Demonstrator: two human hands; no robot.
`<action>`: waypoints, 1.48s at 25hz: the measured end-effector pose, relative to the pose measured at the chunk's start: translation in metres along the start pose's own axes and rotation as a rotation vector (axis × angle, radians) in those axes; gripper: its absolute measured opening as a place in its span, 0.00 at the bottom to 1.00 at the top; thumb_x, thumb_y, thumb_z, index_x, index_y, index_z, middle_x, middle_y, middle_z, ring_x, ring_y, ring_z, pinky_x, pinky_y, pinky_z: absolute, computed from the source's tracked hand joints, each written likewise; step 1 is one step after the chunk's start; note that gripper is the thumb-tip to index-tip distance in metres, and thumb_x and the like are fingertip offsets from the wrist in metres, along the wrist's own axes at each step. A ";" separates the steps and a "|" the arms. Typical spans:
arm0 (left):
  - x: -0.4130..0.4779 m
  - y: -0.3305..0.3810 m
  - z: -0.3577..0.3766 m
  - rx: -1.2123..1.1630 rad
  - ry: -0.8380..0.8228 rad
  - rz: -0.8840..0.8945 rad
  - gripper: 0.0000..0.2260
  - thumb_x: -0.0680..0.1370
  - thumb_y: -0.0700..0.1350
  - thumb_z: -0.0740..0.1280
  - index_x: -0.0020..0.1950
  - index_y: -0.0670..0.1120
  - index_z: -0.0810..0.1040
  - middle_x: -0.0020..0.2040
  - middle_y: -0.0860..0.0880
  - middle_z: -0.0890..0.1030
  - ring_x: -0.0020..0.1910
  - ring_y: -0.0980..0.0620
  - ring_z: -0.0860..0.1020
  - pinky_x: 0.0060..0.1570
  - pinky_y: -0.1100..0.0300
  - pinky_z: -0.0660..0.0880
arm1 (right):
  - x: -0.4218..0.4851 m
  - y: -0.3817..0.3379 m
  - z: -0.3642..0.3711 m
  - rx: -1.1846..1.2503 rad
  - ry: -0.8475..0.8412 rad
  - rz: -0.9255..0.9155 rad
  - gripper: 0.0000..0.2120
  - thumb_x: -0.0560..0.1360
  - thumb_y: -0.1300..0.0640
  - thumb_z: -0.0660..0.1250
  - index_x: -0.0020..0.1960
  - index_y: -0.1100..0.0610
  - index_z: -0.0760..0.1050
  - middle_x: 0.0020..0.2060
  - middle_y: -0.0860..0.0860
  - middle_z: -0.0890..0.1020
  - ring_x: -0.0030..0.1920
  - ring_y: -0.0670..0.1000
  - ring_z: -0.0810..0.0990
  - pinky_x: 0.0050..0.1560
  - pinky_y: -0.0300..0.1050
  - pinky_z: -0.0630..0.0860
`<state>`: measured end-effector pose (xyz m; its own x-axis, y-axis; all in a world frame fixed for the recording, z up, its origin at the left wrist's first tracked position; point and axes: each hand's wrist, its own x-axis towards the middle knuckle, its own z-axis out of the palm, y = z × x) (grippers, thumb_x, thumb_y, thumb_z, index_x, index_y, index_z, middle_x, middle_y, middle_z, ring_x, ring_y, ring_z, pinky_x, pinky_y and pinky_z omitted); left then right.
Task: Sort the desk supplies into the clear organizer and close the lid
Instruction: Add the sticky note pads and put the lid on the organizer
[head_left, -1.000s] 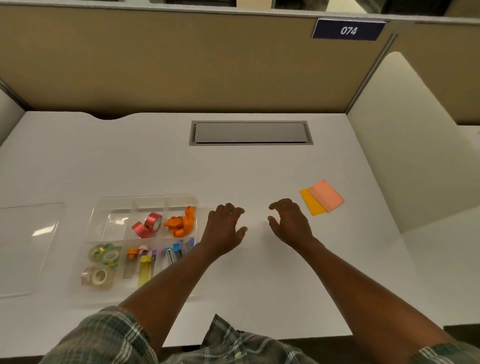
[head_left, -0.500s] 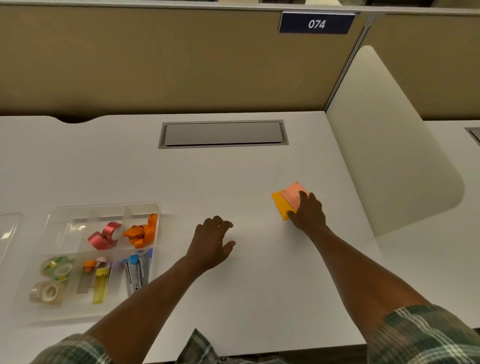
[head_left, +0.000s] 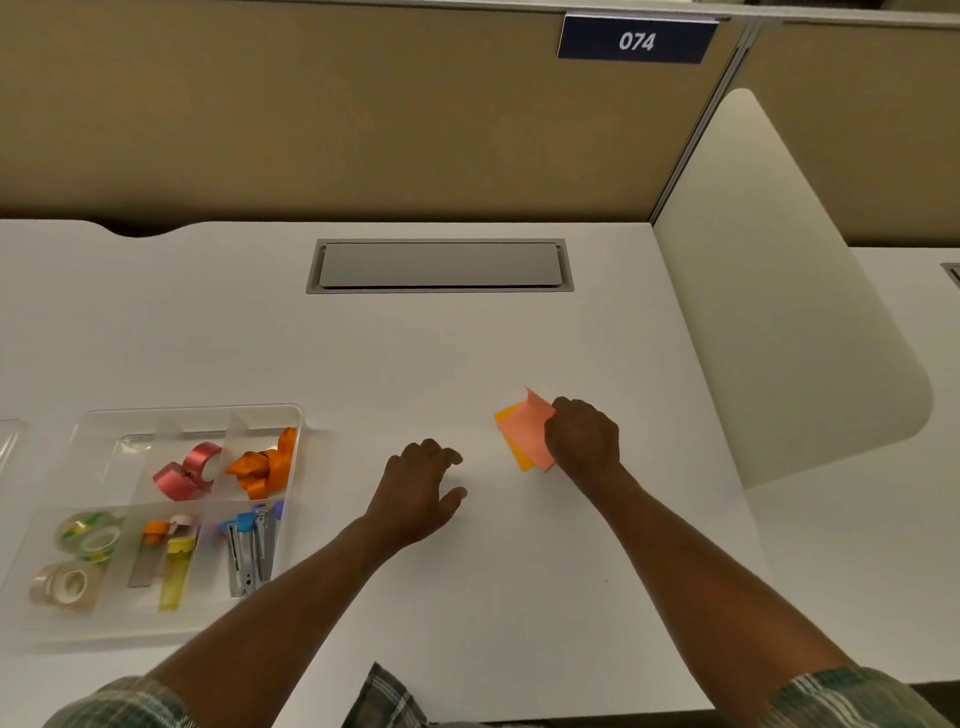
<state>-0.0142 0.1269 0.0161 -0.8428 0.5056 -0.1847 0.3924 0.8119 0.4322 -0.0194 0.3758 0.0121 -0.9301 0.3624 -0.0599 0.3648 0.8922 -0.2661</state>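
My right hand grips two sticky-note pads, a pink pad over an orange pad, with their far corner lifted off the desk. My left hand hovers just above the desk with loosely curled fingers and holds nothing. The clear organizer sits at the left. It holds a red ribbon roll, orange ribbon, two tape rolls, small staple boxes and staplers. Its clear lid lies at the left edge, mostly out of frame.
A grey cable hatch is set into the white desk at the back. A white divider panel stands at the right, and tan partition walls rise behind. A plaid shirt shows at the bottom.
My right hand reached right to the sticky-note pads, closed on them and pulled them a little toward me, raising a corner. The left hand stayed near the desk middle.
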 end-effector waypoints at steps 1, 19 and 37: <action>0.003 0.003 -0.001 -0.029 0.001 0.001 0.19 0.76 0.55 0.67 0.66 0.51 0.74 0.59 0.51 0.75 0.58 0.49 0.73 0.56 0.54 0.69 | -0.001 -0.002 -0.003 0.004 0.036 0.012 0.10 0.76 0.61 0.57 0.48 0.59 0.78 0.41 0.56 0.82 0.43 0.61 0.82 0.40 0.46 0.73; 0.029 0.001 -0.026 -0.897 0.108 -0.522 0.05 0.77 0.44 0.68 0.49 0.42 0.77 0.47 0.42 0.82 0.41 0.48 0.78 0.36 0.56 0.76 | -0.017 -0.006 -0.008 0.035 -0.279 0.140 0.30 0.72 0.39 0.71 0.66 0.56 0.71 0.60 0.55 0.74 0.62 0.57 0.74 0.56 0.51 0.75; 0.030 0.013 -0.023 -1.154 0.047 -0.533 0.05 0.78 0.44 0.69 0.50 0.43 0.77 0.50 0.45 0.82 0.48 0.47 0.80 0.44 0.52 0.79 | -0.044 -0.020 -0.006 0.818 -0.366 0.155 0.07 0.81 0.56 0.61 0.53 0.55 0.78 0.46 0.53 0.84 0.45 0.53 0.84 0.45 0.50 0.78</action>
<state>-0.0432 0.1457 0.0362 -0.8184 0.1662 -0.5501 -0.5248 0.1742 0.8332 0.0151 0.3439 0.0257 -0.8795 0.2303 -0.4165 0.4727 0.3207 -0.8208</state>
